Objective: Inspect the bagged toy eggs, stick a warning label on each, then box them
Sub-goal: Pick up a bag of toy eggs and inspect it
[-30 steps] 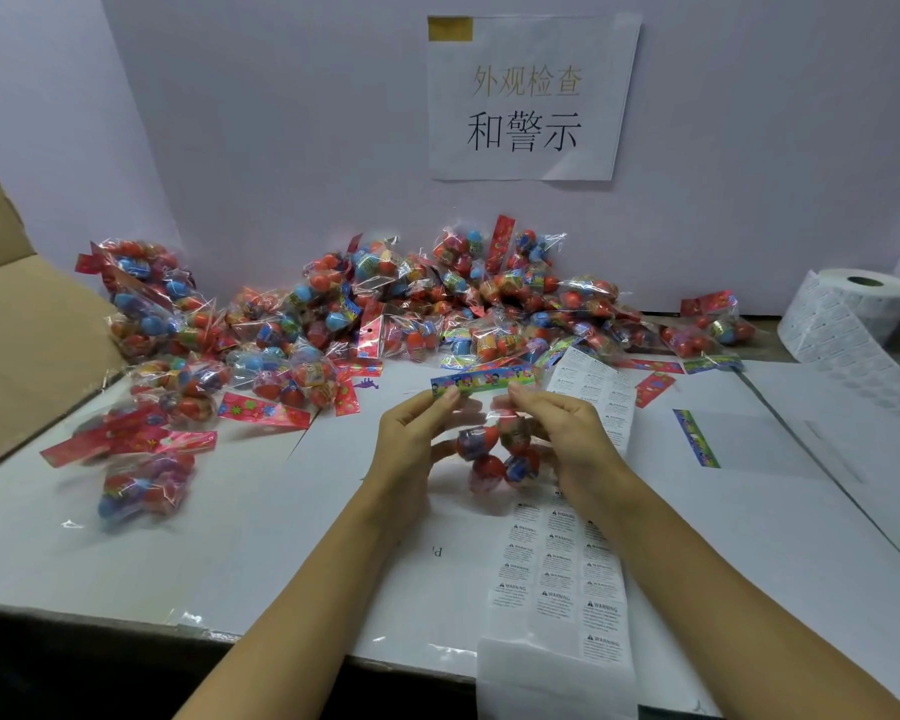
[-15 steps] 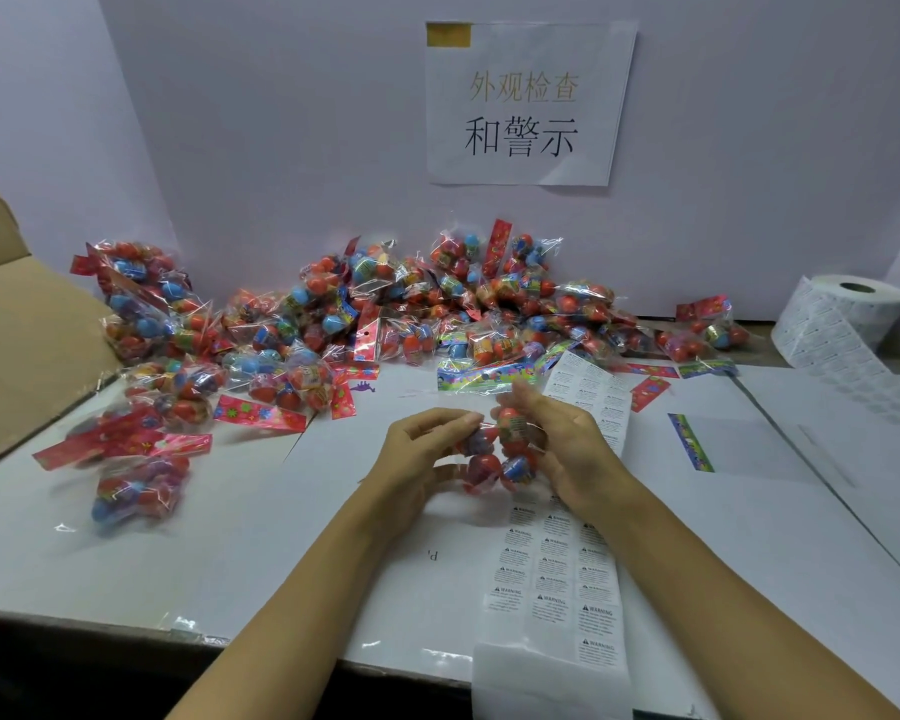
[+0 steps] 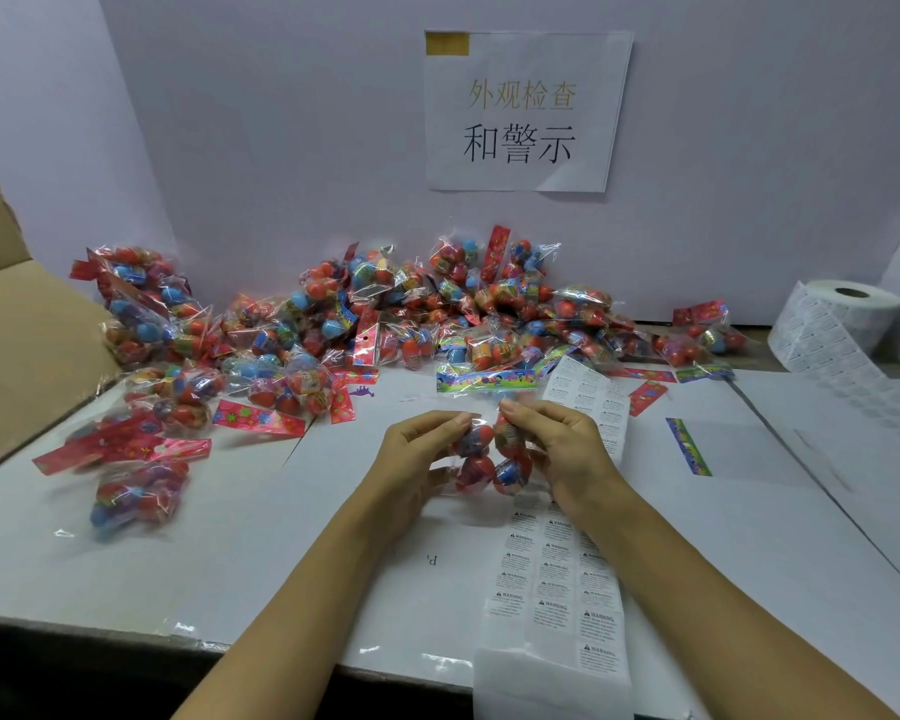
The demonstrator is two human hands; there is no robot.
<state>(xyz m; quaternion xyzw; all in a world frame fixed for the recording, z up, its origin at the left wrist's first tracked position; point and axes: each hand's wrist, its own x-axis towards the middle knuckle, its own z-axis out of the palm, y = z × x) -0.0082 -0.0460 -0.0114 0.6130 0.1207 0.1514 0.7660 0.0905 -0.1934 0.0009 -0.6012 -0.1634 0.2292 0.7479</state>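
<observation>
Both hands grasp one bag of toy eggs (image 3: 491,458) just above the white counter (image 3: 261,537): the left hand (image 3: 417,452) pinches its left edge, the right hand (image 3: 559,441) its right. Beneath it runs a strip of warning labels (image 3: 554,584). A heap of bagged eggs (image 3: 385,317) lies along the far wall, a cardboard box (image 3: 17,335) on the left.

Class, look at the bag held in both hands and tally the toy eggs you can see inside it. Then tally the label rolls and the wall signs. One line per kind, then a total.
Toy eggs in the held bag: 4
Label rolls: 1
Wall signs: 1
Total: 6
</observation>
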